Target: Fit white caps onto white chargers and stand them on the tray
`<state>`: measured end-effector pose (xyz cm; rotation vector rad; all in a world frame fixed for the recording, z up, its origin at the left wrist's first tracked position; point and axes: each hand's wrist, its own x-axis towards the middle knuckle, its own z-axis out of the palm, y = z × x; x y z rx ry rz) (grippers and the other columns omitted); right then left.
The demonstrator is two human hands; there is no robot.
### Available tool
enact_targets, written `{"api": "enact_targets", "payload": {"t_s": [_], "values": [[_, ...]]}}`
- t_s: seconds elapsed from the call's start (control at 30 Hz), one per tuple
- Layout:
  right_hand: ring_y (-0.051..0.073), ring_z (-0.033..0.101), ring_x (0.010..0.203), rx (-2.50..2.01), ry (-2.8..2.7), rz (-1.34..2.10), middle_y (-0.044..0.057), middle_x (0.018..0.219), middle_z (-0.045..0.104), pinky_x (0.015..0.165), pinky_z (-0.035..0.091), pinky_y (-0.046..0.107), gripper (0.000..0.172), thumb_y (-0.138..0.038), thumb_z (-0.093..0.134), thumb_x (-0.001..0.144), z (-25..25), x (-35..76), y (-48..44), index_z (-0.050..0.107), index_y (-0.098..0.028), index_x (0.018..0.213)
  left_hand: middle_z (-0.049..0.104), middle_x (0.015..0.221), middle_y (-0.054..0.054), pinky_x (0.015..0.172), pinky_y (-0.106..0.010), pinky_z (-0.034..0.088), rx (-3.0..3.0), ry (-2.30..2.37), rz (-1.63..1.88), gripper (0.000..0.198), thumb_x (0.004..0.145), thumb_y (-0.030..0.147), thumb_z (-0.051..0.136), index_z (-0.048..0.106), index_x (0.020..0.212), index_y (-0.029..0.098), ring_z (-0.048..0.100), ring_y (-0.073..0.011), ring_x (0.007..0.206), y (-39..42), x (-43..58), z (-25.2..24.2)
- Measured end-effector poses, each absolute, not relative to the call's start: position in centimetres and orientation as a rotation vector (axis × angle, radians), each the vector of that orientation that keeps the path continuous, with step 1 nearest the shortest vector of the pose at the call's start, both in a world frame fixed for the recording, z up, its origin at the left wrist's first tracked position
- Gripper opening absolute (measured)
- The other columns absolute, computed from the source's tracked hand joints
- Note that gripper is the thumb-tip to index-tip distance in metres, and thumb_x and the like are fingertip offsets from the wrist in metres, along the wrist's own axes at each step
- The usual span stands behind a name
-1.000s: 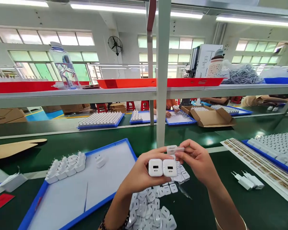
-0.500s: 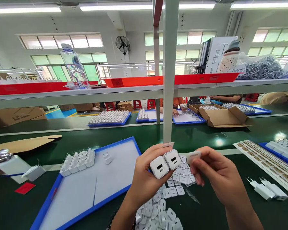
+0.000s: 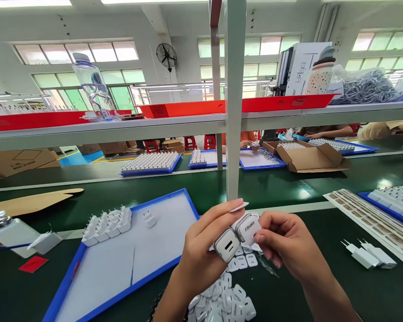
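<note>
white chargers [image 3: 227, 245] partly hidden in left hand [image 3: 203, 243], printed cover [image 3: 249, 228] masking one

Post [image 3: 233, 172] blocks ahead; room lies between right hand [image 3: 290, 243] and plugs [image 3: 369, 256].

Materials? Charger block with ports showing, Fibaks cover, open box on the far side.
Charger block: probably moulded plastic, white, fairly glossy; smooth face, rounded corners.
Fibaks cover: likely thin white plastic, smooth, with dark lettering; gloss or satin, can't tell.
Open box: looks like cardboard, brown and matte; stiff folded flaps.
</note>
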<state>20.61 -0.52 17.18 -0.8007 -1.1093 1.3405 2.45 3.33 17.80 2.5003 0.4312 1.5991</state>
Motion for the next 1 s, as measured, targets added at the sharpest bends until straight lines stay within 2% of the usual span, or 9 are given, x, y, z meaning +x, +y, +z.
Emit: {"api": "enact_targets", "payload": {"t_s": [0.17,0.53,1.0], "values": [[0.004,0.039,0.030,-0.820,-1.138,1.335,-0.004,0.041,0.056,0.031,0.026,0.015,0.032,-0.031,0.087,0.065,17.39,20.62,-0.48,0.060,-0.015,0.057,0.063,0.131,-0.011,0.096,-0.032,0.057,2.534,0.438,1.587,0.048,0.083,0.003,0.067,0.059,0.127,0.019,0.064,-0.0210,0.116,3.47,2.50,17.67],[0.003,0.033,0.031,-0.770,-1.225,1.496,-0.006,0.040,0.053,0.032,0.022,0.015,0.034,-0.030,0.085,0.068,17.68,21.42,0.09,0.056,-0.016,0.058,0.064,0.131,-0.009,0.104,-0.034,0.053,2.562,0.453,1.544,0.047,0.082,0.005,0.068,0.061,0.127,0.020,0.065,-0.0210,0.116,3.33,2.53,17.72],[0.003,0.032,0.032,-0.730,-1.231,1.472,-0.006,0.041,0.052,0.032,0.023,0.016,0.038,-0.038,0.079,0.076,17.25,20.95,0.32,0.052,-0.017,0.058,0.065,0.129,-0.010,0.096,-0.035,0.058,2.584,0.472,1.505,0.044,0.084,0.006,0.065,0.061,0.125,0.021,0.066,-0.0220,0.113,3.47,2.35,17.91]]}}
